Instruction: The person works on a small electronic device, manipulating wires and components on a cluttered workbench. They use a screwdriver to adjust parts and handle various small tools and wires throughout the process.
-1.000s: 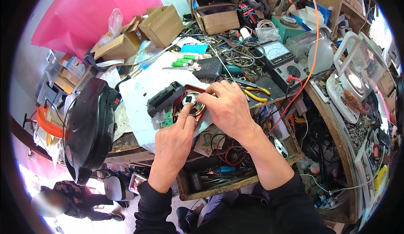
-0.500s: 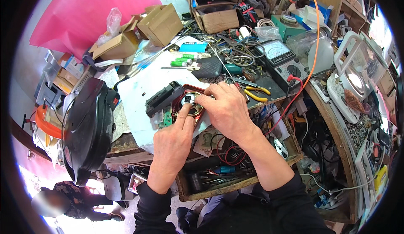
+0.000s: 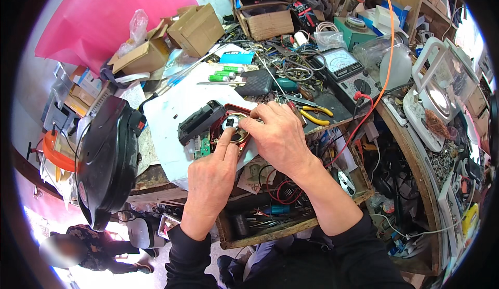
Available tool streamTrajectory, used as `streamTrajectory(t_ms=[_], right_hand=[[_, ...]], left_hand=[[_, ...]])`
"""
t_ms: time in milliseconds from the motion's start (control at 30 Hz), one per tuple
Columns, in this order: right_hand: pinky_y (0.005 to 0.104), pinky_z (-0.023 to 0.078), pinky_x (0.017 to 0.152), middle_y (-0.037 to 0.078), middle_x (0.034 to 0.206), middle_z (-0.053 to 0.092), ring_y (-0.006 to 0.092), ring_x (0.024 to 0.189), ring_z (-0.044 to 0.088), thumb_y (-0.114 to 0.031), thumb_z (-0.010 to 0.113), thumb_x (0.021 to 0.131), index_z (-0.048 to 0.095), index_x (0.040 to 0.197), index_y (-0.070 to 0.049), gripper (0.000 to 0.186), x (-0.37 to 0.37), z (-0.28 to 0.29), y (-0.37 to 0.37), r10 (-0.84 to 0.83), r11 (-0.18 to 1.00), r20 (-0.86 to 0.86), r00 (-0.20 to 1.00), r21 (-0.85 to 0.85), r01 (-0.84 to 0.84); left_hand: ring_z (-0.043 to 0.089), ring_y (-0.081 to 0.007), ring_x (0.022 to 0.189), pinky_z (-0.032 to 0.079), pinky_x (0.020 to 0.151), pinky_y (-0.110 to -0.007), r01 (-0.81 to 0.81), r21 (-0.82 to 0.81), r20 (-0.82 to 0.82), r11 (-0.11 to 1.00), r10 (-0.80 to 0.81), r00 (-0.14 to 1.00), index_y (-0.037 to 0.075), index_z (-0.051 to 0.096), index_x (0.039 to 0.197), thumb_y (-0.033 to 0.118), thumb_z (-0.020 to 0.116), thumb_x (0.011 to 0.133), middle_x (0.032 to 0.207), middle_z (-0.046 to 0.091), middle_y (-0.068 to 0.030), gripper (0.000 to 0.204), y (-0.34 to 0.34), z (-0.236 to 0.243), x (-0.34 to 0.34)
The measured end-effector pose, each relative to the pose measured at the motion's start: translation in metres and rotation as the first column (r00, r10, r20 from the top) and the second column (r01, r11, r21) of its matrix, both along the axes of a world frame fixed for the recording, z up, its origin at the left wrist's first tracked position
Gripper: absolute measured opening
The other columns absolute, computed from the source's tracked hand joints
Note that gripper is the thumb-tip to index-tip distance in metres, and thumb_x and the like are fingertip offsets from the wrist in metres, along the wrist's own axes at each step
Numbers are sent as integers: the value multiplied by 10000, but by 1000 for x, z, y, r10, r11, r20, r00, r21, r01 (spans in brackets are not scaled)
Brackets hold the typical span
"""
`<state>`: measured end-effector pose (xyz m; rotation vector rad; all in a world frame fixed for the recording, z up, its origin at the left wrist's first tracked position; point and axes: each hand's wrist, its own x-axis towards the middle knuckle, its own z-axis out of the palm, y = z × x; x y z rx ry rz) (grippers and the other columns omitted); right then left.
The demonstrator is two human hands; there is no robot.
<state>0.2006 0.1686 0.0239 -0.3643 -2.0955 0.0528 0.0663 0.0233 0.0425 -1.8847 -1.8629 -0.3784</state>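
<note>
An opened electronic device lies on a white sheet (image 3: 169,138) at the bench edge. Its red casing (image 3: 240,108) holds a round speaker (image 3: 239,135) with a pale centre. A long black housing part (image 3: 201,121) and a green circuit board (image 3: 202,145) sit at its left. My left hand (image 3: 213,177) has its index finger stretched onto the speaker, with the other fingers partly bent. From the right, my right hand (image 3: 283,138) is closed with curled fingers, its thumb tip at the speaker's upper right. Whatever lies inside that grip is hidden.
Yellow-handled pliers (image 3: 316,117), an analog multimeter (image 3: 343,70) and green batteries (image 3: 226,73) lie beyond my hands. A black lidded appliance (image 3: 109,159) stands at left. Below the bench edge an open drawer (image 3: 275,237) juts out. An orange cable (image 3: 391,49) hangs at right. A person (image 3: 93,247) is at lower left.
Both hands keep almost the same pose on the speaker. The whole view shifts very slightly.
</note>
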Motion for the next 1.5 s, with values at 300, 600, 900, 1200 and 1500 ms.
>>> streamTrajectory(t_ms=[300, 600, 900, 1200, 1500], right_hand=[[414, 485, 771, 76, 921, 656, 270, 903, 654, -51, 701, 840, 713, 934, -80, 99, 0, 1, -1, -21, 1000, -34, 999, 5, 21], [405, 478, 767, 73, 921, 655, 268, 905, 653, -61, 701, 837, 717, 929, -80, 95, -1, -1, 0, -10, 1000, -4, 1000, 6, 10], [405, 478, 769, 75, 925, 657, 263, 906, 653, -60, 700, 839, 712, 921, -81, 85, 0, -1, -1, -16, 1000, 4, 1000, 23, 16], [403, 483, 769, 75, 926, 658, 265, 914, 657, -59, 702, 835, 714, 931, -80, 99, -2, -4, 0, -19, 999, -13, 1000, 25, 19], [404, 490, 758, 75, 924, 659, 265, 902, 658, -61, 700, 831, 719, 938, -75, 110, -4, -5, 0, -20, 999, -24, 1000, 34, 21]], left_hand=[[709, -204, 644, 561, 578, -360, -3, -11, -1, 1000, 3, 1000, 47, 601, 1018, 145, 695, 986, 1428, 695, -109, 139, 0, -2, -1], [709, -209, 645, 564, 583, -366, -13, -24, 7, 1000, 13, 1000, 48, 606, 1022, 145, 695, 986, 1430, 694, -110, 136, 0, 0, 1], [714, -210, 652, 567, 586, -367, -19, -30, 1, 999, 19, 1000, 48, 612, 1036, 147, 698, 983, 1439, 689, -105, 142, -1, 0, 0], [716, -214, 657, 566, 586, -371, -11, -28, 11, 1000, 11, 1000, 50, 609, 1036, 149, 697, 984, 1443, 685, -104, 142, -1, 0, 0], [706, -208, 639, 563, 576, -370, -9, -21, 16, 1000, 9, 1000, 52, 605, 1020, 145, 702, 980, 1437, 686, -104, 140, 0, -1, -1]])
